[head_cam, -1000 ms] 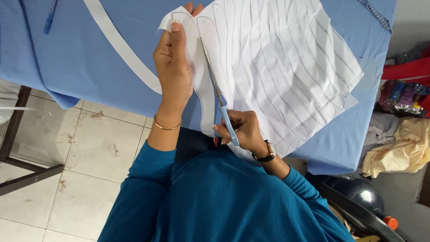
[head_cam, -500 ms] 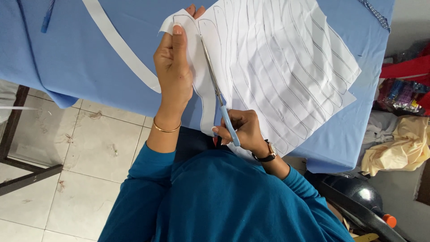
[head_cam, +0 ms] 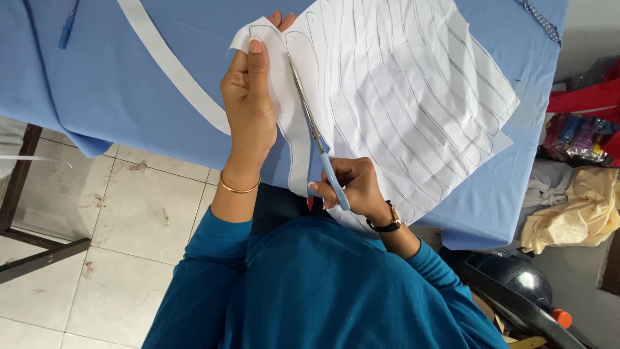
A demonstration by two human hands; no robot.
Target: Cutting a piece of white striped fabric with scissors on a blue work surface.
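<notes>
Over the blue-draped table, your left hand pinches one lined paper sheet while your right hand grips one pair of scissors.

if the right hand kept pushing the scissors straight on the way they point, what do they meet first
The right hand drives the scissors up along the white lined paper. Straight on, more paper, then probably the left hand's fingertips at the top edge, though depth is unclear.
</notes>
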